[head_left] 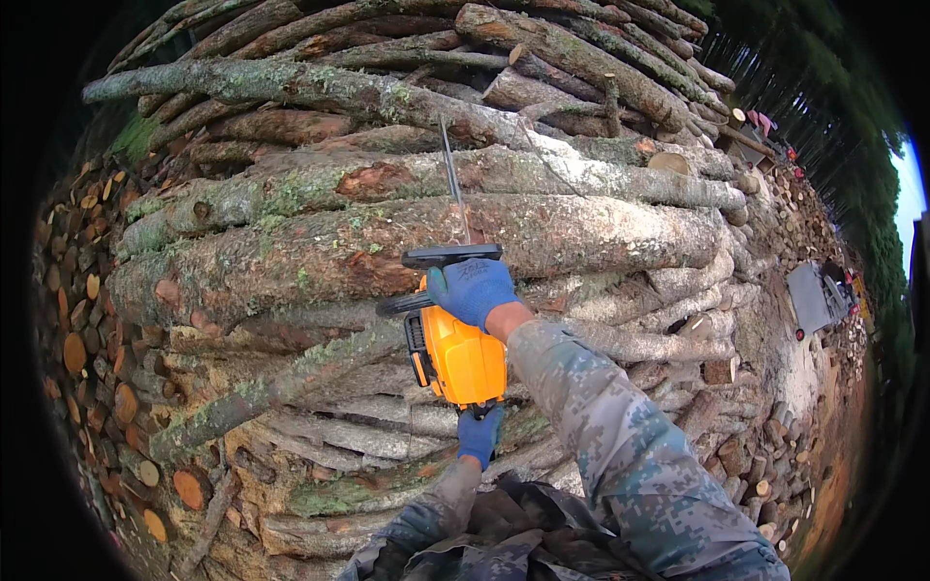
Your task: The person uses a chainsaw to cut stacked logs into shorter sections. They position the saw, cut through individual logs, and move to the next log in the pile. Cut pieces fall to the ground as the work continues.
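I hold an orange chainsaw (pixel 467 360) with both hands, above a heap of logs. My right hand (pixel 475 292), in a blue glove with a green thumb, is closed round its front handle, just behind the black hand guard (pixel 451 256). My left hand (pixel 480 433), also gloved in blue, is closed at the rear handle, most of which it hides. The narrow guide bar (pixel 452 179) points away from me, crossing over a thick bark-covered log (pixel 320 254) and a thinner mossy one behind it. Whether the chain touches wood I cannot tell.
A long lichen-covered log (pixel 291 85) lies slantwise across the heap beyond the bar. Cut rounds (pixel 76 352) are piled at left. A slanting mossy log (pixel 262 402) lies left of the saw. Sawdust and a grey flat object (pixel 809 297) are at right.
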`<state>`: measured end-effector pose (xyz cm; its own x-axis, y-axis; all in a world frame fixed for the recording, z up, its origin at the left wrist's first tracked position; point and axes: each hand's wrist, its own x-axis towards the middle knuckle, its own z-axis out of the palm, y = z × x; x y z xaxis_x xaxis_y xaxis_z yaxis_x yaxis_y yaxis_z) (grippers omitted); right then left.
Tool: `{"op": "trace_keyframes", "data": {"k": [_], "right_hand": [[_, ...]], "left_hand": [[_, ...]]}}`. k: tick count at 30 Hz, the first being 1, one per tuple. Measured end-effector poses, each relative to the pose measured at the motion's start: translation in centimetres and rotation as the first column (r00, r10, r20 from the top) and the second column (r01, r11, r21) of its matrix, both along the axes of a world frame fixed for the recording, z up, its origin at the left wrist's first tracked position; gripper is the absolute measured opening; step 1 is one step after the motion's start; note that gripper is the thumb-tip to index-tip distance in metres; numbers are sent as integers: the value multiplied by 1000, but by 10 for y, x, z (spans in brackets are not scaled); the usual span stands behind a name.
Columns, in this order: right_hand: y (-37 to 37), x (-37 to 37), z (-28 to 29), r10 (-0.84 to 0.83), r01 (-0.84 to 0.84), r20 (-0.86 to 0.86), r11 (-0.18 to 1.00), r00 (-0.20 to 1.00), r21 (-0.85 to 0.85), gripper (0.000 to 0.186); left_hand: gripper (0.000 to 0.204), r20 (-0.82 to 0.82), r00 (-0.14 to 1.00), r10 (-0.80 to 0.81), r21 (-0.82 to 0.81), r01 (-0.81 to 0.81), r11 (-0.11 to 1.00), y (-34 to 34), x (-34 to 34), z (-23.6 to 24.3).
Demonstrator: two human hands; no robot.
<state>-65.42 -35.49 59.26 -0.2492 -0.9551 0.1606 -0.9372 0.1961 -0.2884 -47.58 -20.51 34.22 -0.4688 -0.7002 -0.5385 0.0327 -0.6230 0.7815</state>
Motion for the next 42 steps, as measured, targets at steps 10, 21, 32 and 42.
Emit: {"op": "trace_keyframes", "data": {"k": [10, 21, 32, 42], "right_hand": [[8, 10, 2, -28, 22, 68, 996, 997, 90, 47], [12, 9, -24, -48, 40, 74, 993, 996, 108, 48], [12, 12, -59, -58, 57, 139, 998, 989, 13, 43], [15, 21, -63, -63, 58, 151, 998, 986, 38, 39]], "left_hand": [[17, 99, 995, -12, -12, 13, 1000, -9, 0, -25], [11, 83, 996, 36, -44, -33, 999, -10, -6, -36], [20, 96, 989, 109, -124, -97, 988, -15, -10, -44], [45, -39, 998, 41, -296, -50, 954, -26, -2, -136]]}}
